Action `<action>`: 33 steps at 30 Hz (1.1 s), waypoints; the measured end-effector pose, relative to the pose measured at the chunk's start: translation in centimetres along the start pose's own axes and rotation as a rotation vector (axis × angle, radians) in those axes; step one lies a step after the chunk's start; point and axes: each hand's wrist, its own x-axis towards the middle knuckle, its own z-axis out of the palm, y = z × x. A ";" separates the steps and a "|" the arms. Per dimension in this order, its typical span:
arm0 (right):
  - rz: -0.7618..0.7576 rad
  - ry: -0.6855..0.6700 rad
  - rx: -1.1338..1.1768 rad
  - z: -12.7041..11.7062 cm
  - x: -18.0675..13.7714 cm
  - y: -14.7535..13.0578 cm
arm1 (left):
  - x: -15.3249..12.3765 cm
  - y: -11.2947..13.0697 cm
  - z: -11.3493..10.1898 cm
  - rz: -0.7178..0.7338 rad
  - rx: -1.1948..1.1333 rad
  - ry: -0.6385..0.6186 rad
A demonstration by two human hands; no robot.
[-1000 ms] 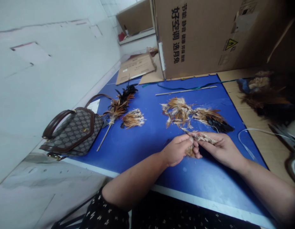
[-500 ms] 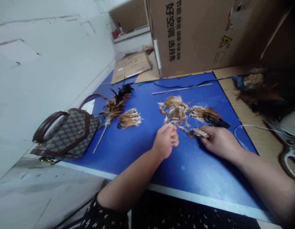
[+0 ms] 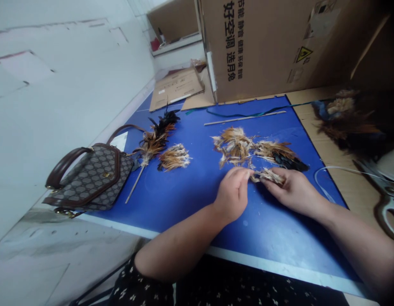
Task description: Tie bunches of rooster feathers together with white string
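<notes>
My right hand (image 3: 294, 189) is closed on a small bunch of pale tan feathers (image 3: 272, 176), their light ends sticking out to the left. Close beside it, my left hand (image 3: 233, 191) is pinched with its fingertips at the left end of that bunch, on what looks like a feather. Just beyond both hands lies a loose heap of brown and cream feathers (image 3: 237, 144). To its right rests a pile of brown and black feathers (image 3: 280, 154).
On the left of the blue table (image 3: 171, 199) are a feather duster (image 3: 152, 142) on a thin stick, a feather bundle (image 3: 175, 158) and a handbag (image 3: 91, 176). A bare stick (image 3: 244, 118) lies at the back, before a large cardboard box (image 3: 273, 46). Scissors (image 3: 388, 208) lie far right.
My left hand has moved right and a little away from me, from beside the loose heap to the feathers in my right hand. My right hand has barely moved.
</notes>
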 end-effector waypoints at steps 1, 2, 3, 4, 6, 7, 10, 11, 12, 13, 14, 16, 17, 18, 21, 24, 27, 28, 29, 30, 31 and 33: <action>0.006 0.008 0.024 0.2 -0.1 -0.3 | 0.0 0.0 0.1 0.052 0.050 -0.033; 0.010 0.014 0.049 0.3 -0.2 -0.6 | 0.0 0.0 0.2 0.081 0.091 -0.059; 0.014 0.020 0.077 0.5 -0.3 -0.8 | 0.0 -0.1 0.2 0.092 0.123 -0.079; 0.019 0.022 0.110 0.6 -0.3 -1.0 | 0.0 -0.2 0.3 0.089 0.148 -0.095; 0.029 0.025 0.184 0.8 -0.4 -1.1 | 0.1 -0.4 0.3 0.057 0.169 -0.109; 0.037 0.024 0.221 0.8 -0.4 -1.1 | 0.2 -0.5 0.3 0.029 0.164 -0.110; 0.061 0.036 0.306 0.5 -0.4 -1.2 | 0.3 -0.8 0.2 -0.114 0.099 -0.095; 0.072 0.053 0.322 0.3 -0.4 -1.2 | 0.3 -0.9 0.1 -0.163 0.068 -0.089; 0.086 0.071 0.332 0.1 -0.4 -1.2 | 0.3 -1.0 0.1 -0.201 0.041 -0.084; 0.102 0.087 0.339 -0.1 -0.4 -1.3 | 0.3 -1.1 0.1 -0.225 0.022 -0.081; 0.120 0.095 0.344 -0.3 -0.4 -1.3 | 0.3 -1.1 0.1 -0.235 0.014 -0.074; 0.151 0.086 0.363 -0.4 -0.5 -1.2 | 0.3 -1.1 0.1 -0.223 0.040 -0.064; 0.159 0.081 0.375 -0.4 -0.5 -1.1 | 0.3 -1.0 0.1 -0.209 0.065 -0.063; 0.161 0.079 0.387 -0.3 -0.5 -1.0 | 0.3 -1.0 0.1 -0.193 0.089 -0.063; 0.150 0.071 0.421 0.1 -0.5 -0.5 | 0.2 -0.7 0.1 -0.164 0.123 -0.064; 0.137 0.047 0.442 0.4 -0.5 -0.2 | 0.2 -0.6 0.1 -0.146 0.107 -0.057; 0.136 0.055 0.437 0.4 -0.6 -0.2 | 0.3 -0.6 0.2 -0.087 0.158 -0.053; 0.138 0.056 0.435 0.3 -0.6 -0.3 | 0.3 -0.6 0.1 -0.058 0.196 -0.053; 0.139 0.054 0.435 0.3 -0.6 -0.4 | 0.3 -0.7 0.1 -0.029 0.236 -0.057; 0.137 0.049 0.437 0.3 -0.6 -0.5 | 0.3 -0.8 0.1 -0.004 0.274 -0.065; 0.134 0.046 0.438 0.3 -0.6 -0.6 | 0.3 -1.0 0.1 0.019 0.307 -0.078; 0.129 0.043 0.431 0.3 -0.6 -0.7 | 0.3 -1.4 0.1 0.060 0.366 -0.105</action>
